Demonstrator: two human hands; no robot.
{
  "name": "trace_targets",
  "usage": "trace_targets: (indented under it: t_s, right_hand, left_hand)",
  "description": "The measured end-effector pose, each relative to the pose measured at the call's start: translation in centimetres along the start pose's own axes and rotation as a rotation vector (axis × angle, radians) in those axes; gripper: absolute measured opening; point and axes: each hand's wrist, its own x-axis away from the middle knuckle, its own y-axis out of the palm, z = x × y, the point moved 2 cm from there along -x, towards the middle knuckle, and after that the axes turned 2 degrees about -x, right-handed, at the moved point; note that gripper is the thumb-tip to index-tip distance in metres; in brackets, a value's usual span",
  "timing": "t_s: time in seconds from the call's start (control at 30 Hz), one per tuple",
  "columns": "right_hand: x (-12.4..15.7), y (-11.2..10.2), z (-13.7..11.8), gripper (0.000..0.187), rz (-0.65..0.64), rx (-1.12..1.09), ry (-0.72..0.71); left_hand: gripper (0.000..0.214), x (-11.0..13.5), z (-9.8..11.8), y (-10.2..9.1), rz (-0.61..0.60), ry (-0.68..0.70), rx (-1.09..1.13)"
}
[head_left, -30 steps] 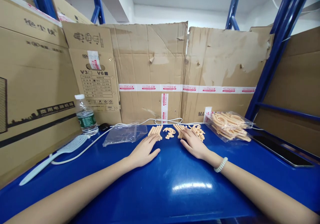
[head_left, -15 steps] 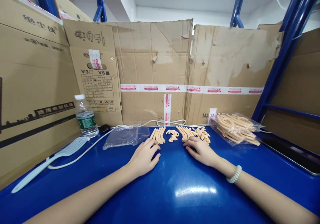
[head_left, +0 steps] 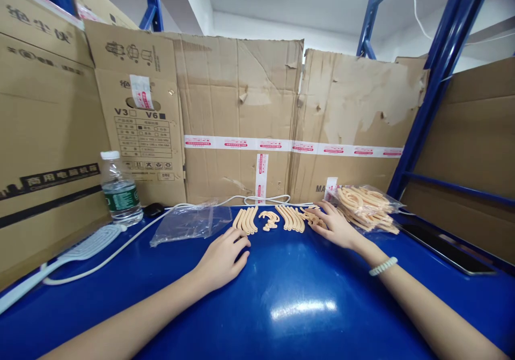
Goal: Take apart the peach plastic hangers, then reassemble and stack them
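Observation:
My left hand [head_left: 225,256] lies on the blue table with its fingers loosely apart, holding nothing I can see. Just beyond its fingertips is a row of several curved beige sticks [head_left: 245,221]. Small curled beige pieces [head_left: 269,219] sit in the middle. To their right stands another row of curved beige sticks [head_left: 290,219]. My right hand [head_left: 337,230] is spread over a loose pile of beige pieces [head_left: 313,218], partly covering it. Its fingers are apart, and whether the fingertips touch the pieces is hard to see.
A clear plastic bag [head_left: 193,225] lies left of the rows. Clear bags packed with beige pieces [head_left: 364,207] stand at right, near a black phone [head_left: 446,248]. At left are a water bottle [head_left: 120,196], a pale hairbrush [head_left: 92,244] and a white cable [head_left: 100,269]. Cardboard [head_left: 241,172] walls the back.
My right hand has moved right, from beside the right-hand stick row to over the loose pile, and its fingers have spread. My left hand stays by the left row. The view has shifted slightly.

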Motion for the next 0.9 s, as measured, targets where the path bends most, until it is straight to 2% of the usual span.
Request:
trace_targets:
  t_s: [0.17, 0.33, 0.6, 0.9]
  right_hand:
    - [0.5, 2.8, 1.8, 0.05, -0.146, 0.032, 0.077]
    - [-0.1, 4.1, 2.1, 0.05, -0.163, 0.045, 0.114]
    - [-1.0, 4.3, 2.2, 0.05, -0.146, 0.065, 0.232]
    - [-0.8, 2.7, 0.6, 0.051, -0.039, 0.104, 0.174]
  left_hand:
    - [0.018, 0.1, -0.2, 0.1, 0.0, 0.0, 0.01]
    - [0.018, 0.1, -0.3, 0.2, 0.013, 0.002, 0.007]
    - [0.019, -0.2, -0.4, 0.5, 0.031, 0.01, 0.003]
    - [0.019, -0.3, -0.4, 0.5, 0.023, -0.001, 0.034]
